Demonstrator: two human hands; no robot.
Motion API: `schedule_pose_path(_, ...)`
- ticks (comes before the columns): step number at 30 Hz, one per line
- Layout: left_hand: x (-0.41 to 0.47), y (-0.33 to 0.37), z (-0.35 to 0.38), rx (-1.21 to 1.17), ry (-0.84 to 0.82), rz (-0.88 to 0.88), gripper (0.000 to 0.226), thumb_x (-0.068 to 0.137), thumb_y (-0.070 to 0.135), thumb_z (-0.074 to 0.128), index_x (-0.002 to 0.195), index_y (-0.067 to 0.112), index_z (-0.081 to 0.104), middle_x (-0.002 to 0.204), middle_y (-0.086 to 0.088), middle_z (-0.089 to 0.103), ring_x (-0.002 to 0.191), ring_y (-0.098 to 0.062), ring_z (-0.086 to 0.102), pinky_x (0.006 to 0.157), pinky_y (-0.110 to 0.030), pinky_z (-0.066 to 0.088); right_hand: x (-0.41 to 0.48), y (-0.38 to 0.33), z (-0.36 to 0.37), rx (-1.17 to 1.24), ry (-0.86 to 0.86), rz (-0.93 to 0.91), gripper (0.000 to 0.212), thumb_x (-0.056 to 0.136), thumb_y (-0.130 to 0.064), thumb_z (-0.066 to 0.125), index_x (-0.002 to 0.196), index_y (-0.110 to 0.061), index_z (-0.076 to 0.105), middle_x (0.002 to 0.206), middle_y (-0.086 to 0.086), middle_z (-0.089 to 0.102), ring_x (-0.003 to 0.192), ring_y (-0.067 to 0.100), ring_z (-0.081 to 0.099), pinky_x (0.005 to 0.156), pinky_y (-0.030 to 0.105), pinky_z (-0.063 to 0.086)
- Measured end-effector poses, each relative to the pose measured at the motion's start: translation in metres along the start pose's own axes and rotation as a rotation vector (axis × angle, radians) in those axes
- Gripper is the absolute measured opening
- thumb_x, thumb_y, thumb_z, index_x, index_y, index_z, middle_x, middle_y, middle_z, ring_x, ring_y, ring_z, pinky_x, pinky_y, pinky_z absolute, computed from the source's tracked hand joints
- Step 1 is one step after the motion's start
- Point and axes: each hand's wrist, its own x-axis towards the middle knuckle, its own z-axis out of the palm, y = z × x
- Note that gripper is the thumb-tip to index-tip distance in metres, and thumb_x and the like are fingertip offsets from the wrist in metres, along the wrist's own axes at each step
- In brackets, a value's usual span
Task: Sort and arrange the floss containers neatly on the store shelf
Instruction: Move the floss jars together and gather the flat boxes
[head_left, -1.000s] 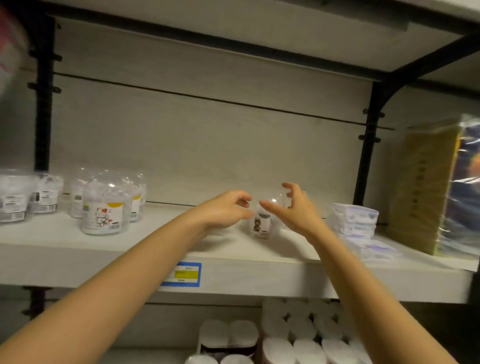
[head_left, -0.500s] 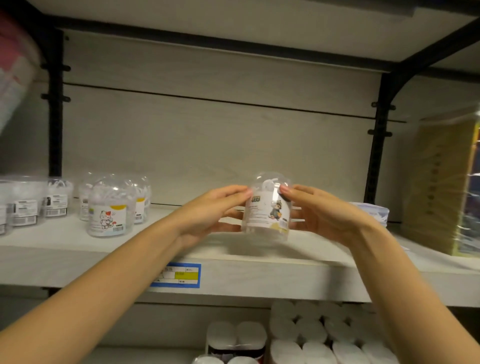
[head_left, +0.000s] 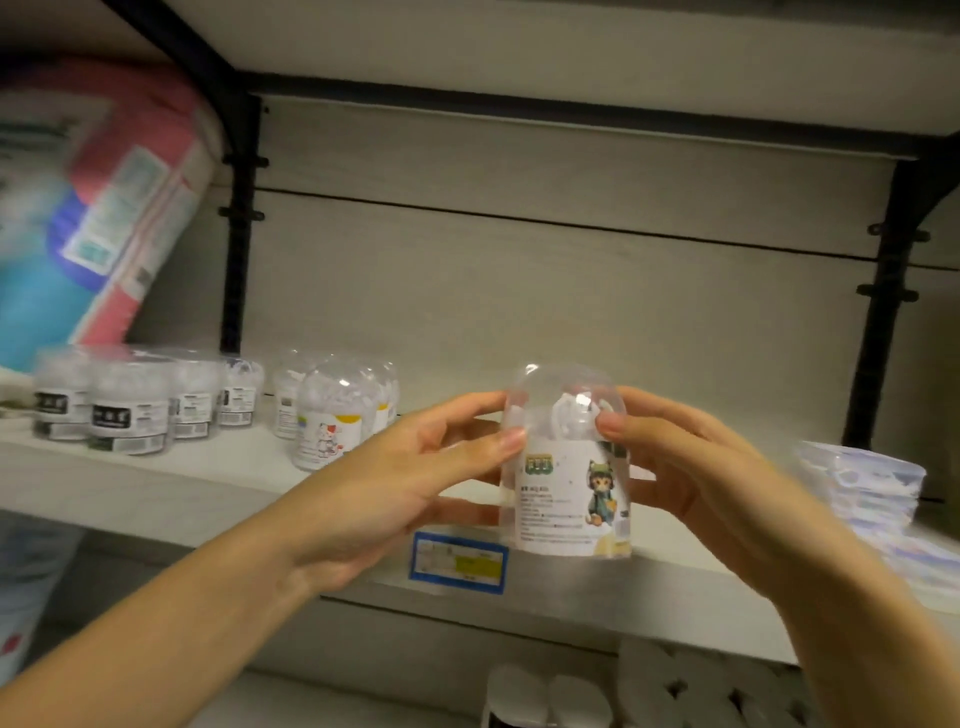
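Note:
A clear dome-topped floss container (head_left: 567, 467) with a white label and a cartoon figure is held upright in front of the shelf edge (head_left: 182, 512). My left hand (head_left: 410, 483) grips its left side and my right hand (head_left: 691, 478) grips its right side, thumbs on the dome. On the shelf to the left stands a group of similar dome containers (head_left: 332, 410), the front one with a cartoon label. Further left are several round floss tubs with black labels (head_left: 130, 410).
A pink and blue soft pack (head_left: 93, 208) leans at the far left. Flat clear packets (head_left: 862, 478) are stacked on the shelf at the right. A blue and yellow price tag (head_left: 457, 564) sits on the shelf front. White rolls (head_left: 675, 691) fill the shelf below.
Both hands closed on the dome container at the back of the shelf and lifted it forward toward me. The view has swung left, bringing the pink pack in.

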Motion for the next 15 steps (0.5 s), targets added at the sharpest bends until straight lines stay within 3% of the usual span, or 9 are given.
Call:
schedule_pose_path(3, -0.032, -0.007, -0.028, -0.004, 0.042, 0.0, 0.038, 0.082, 0.033, 0.064, 0.12, 0.034, 0.06, 0.119, 0.006, 0.065, 0.107, -0.009, 0.064, 0.078, -0.024, 0.055, 0.003, -0.003, 0.041, -0.057, 0.058, -0.028, 0.05, 0.049, -0.066, 0.062, 0.097, -0.05, 0.062, 0.095, -0.027, 0.07, 0.088, -0.008, 0.066, 0.075, 0.018, 0.05)
schedule_pose_path(6, -0.063, -0.014, -0.067, 0.033, 0.021, -0.029, 0.045, 0.08, 0.033, 0.064, 0.125, 0.035, 0.055, 0.121, 0.007, 0.065, 0.113, -0.011, 0.061, 0.089, -0.028, 0.053, 0.013, -0.002, 0.085, -0.078, 0.03, -0.063, 0.047, 0.053, -0.065, 0.071, 0.097, -0.055, 0.06, 0.103, -0.031, 0.066, 0.091, -0.011, 0.063, 0.067, 0.011, 0.05)
schedule_pose_path(8, -0.077, -0.012, -0.095, 0.094, 0.036, -0.039, 0.047, 0.08, 0.034, 0.066, 0.126, 0.034, 0.054, 0.119, 0.004, 0.067, 0.112, -0.012, 0.062, 0.094, -0.027, 0.05, 0.027, -0.003, 0.113, -0.049, 0.02, -0.087, 0.038, 0.061, -0.057, 0.074, 0.097, -0.052, 0.062, 0.107, -0.028, 0.065, 0.093, -0.009, 0.063, 0.065, 0.01, 0.052)
schedule_pose_path(12, -0.088, 0.009, -0.153, 0.266, 0.094, 0.031, 0.046, 0.073, 0.027, 0.061, 0.117, 0.037, 0.056, 0.111, 0.013, 0.068, 0.098, 0.001, 0.065, 0.074, -0.011, 0.051, 0.065, -0.016, 0.16, -0.057, 0.048, -0.165, 0.055, 0.064, -0.046, 0.073, 0.115, -0.04, 0.054, 0.113, -0.021, 0.063, 0.1, -0.002, 0.064, 0.079, 0.016, 0.054)
schedule_pose_path(15, -0.081, 0.029, -0.194, 0.481, 0.108, 0.086, 0.052, 0.071, 0.036, 0.062, 0.122, 0.043, 0.053, 0.113, 0.014, 0.064, 0.098, 0.002, 0.064, 0.082, -0.02, 0.053, 0.097, -0.035, 0.181, -0.126, 0.116, -0.218, 0.065, 0.061, -0.046, 0.07, 0.121, -0.035, 0.048, 0.113, -0.019, 0.062, 0.101, -0.003, 0.062, 0.084, 0.02, 0.053)
